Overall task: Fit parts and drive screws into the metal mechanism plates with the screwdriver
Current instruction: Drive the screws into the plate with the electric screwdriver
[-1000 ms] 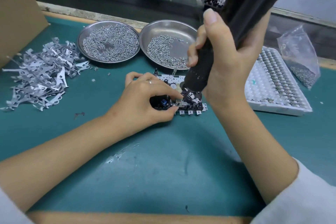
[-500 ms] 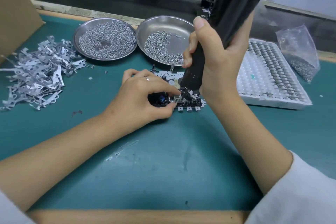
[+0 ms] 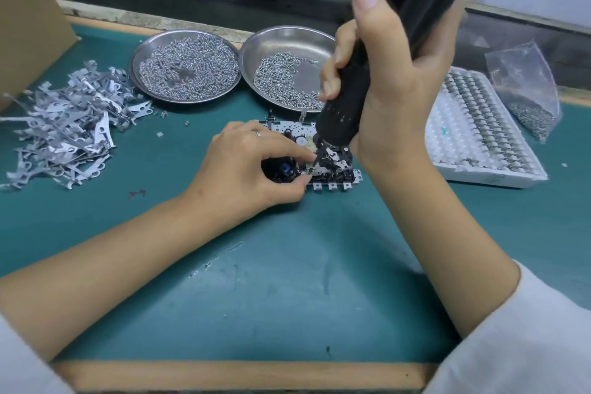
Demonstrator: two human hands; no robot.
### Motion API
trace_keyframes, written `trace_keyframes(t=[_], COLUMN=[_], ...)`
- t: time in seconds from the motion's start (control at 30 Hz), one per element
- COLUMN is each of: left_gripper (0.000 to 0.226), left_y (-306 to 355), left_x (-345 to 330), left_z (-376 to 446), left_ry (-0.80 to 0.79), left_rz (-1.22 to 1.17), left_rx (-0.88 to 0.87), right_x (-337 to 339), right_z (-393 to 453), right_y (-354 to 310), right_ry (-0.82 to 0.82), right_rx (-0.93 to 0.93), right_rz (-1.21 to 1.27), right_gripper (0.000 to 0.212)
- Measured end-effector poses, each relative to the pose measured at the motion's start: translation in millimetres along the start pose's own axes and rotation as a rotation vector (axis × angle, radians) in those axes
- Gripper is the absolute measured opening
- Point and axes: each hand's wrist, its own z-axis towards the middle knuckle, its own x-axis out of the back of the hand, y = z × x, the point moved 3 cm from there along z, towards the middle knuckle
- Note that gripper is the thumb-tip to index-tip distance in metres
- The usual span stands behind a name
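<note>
Right hand [image 3: 393, 86] is gripping the thick black electric screwdriver [image 3: 377, 51] over the silver metal mechanism plate [image 3: 323, 166] on the green mat, left hand [image 3: 252, 169] is pinching a small part there, risking a slipped bit.

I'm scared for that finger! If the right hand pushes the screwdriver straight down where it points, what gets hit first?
Probably the metal plate, just beside the left hand's fingertips; depth is hard to judge.
</note>
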Motion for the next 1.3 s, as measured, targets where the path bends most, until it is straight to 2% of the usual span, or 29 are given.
trace_keyframes(t=[0.63, 1.3], left_gripper=[0.021, 0.02], left_y=[-3.9, -2.9], left_x=[-1.3, -1.0], left_z=[1.2, 0.5], left_ry=[-0.013, -0.028], left_rz=[0.007, -0.02], left_rx=[-0.015, -0.006], right_x=[-4.3, 3.5], right_z=[-9.9, -6.5], right_y=[9.3, 8.2], right_ry=[0.015, -0.014], right_rx=[-0.044, 0.011], right_rz=[-0.026, -0.009], right_gripper=[0.023, 0.024])
